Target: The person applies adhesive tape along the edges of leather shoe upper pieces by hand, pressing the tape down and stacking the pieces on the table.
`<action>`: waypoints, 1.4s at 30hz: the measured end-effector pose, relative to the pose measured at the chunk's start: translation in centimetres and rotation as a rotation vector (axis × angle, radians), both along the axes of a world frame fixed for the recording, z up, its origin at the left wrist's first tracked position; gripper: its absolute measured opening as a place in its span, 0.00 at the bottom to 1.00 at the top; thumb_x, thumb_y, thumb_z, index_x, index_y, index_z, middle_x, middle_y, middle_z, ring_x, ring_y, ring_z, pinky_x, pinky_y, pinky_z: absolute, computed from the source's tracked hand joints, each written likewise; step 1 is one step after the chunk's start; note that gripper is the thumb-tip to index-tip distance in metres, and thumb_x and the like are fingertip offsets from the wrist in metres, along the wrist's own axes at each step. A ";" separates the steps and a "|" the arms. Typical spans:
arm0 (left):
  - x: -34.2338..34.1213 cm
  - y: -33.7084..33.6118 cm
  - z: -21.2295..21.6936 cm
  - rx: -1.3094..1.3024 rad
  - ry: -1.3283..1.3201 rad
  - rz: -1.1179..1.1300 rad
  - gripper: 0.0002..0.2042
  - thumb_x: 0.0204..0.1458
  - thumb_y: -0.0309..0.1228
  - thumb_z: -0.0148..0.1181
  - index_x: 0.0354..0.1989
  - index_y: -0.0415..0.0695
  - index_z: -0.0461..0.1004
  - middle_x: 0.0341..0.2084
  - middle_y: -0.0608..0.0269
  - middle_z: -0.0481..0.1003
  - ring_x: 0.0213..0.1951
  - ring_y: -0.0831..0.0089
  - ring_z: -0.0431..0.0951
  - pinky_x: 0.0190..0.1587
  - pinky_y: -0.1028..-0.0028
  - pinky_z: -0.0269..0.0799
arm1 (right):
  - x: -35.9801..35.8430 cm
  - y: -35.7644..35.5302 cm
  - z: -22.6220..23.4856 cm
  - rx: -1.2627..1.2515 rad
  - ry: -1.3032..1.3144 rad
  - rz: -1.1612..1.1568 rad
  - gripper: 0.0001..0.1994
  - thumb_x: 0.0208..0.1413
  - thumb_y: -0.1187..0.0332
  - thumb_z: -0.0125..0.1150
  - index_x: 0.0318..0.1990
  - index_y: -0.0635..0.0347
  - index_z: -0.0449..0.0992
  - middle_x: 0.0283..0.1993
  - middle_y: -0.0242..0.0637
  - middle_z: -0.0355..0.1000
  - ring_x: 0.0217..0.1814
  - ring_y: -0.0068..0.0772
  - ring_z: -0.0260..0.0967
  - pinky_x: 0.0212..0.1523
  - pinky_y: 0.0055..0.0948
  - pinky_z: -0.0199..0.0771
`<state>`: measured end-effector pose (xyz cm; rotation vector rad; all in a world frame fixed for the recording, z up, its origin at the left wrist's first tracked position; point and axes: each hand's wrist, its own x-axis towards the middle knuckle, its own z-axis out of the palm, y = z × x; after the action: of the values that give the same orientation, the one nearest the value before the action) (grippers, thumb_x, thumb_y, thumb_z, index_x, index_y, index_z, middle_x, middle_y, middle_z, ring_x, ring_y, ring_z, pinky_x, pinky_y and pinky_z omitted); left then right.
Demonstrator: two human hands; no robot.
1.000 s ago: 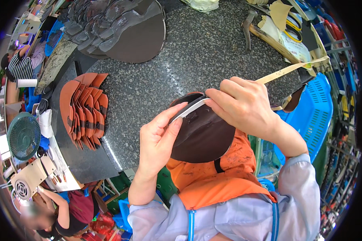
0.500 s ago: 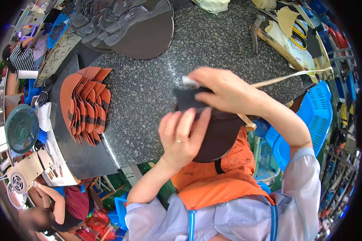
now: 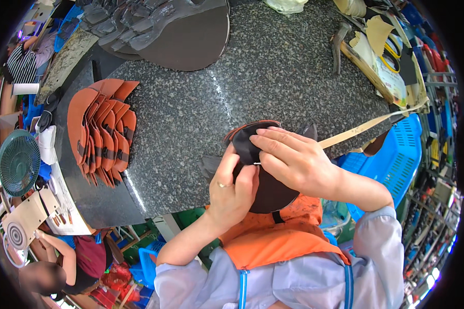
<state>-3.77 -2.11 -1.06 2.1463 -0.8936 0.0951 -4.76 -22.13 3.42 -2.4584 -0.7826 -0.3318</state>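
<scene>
Near the table's front edge lies a dark brown leather piece (image 3: 270,194) with a rounded lower edge, partly over my lap. A black leather piece (image 3: 246,146) sits on top of it, with a reddish-brown curved edge (image 3: 237,130) showing behind. My left hand (image 3: 231,190), wearing a ring, is closed, thumb and fingers pinching the black piece's near left side. My right hand (image 3: 296,160) grips the same piece from the right, its fingers laid over the top. A tiny white bit shows between the hands; what it belongs to is hidden.
Stacked reddish-brown leather pieces (image 3: 102,131) lie left, and dark leather pieces (image 3: 191,44) at the back. A hammer (image 3: 338,46), yellow-handled scissors (image 3: 391,54) and a pale strip (image 3: 361,131) lie right. Blue basket (image 3: 397,159) beside the table; another person (image 3: 56,268) sits lower left.
My right hand has come down toward me onto the black piece, and the white cylinder by its fingers is mostly out of sight. My left fingers have curled into a pinch.
</scene>
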 end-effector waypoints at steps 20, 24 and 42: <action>27.5 0.2 -4.1 0.154 -0.404 0.271 0.35 0.58 0.55 0.59 0.66 0.41 0.66 0.68 0.51 0.65 0.69 0.35 0.58 0.69 0.43 0.51 | -4.4 -6.9 2.4 0.400 0.385 -0.692 0.28 0.63 0.75 0.51 0.72 0.62 0.62 0.27 0.31 0.74 0.26 0.16 0.69 0.27 0.21 0.66; 21.8 0.7 0.1 0.217 -0.174 0.291 0.40 0.49 0.50 0.70 0.69 0.44 0.63 0.66 0.48 0.66 0.66 0.41 0.64 0.67 0.44 0.54 | -4.0 -6.3 3.1 0.458 0.435 -0.756 0.33 0.63 0.75 0.51 0.76 0.58 0.55 0.22 0.29 0.69 0.25 0.17 0.66 0.28 0.22 0.66; 17.8 2.8 5.3 -0.041 -0.049 0.196 0.13 0.47 0.21 0.69 0.37 0.40 0.69 0.38 0.58 0.74 0.43 0.60 0.77 0.50 0.69 0.71 | -4.7 -6.5 3.0 0.587 0.418 -0.851 0.26 0.65 0.73 0.57 0.70 0.57 0.65 0.21 0.26 0.67 0.24 0.14 0.63 0.26 0.21 0.63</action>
<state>13.99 0.68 4.29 2.1962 -0.7003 0.2641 -9.45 -28.64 6.46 -2.0419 0.5073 -0.2732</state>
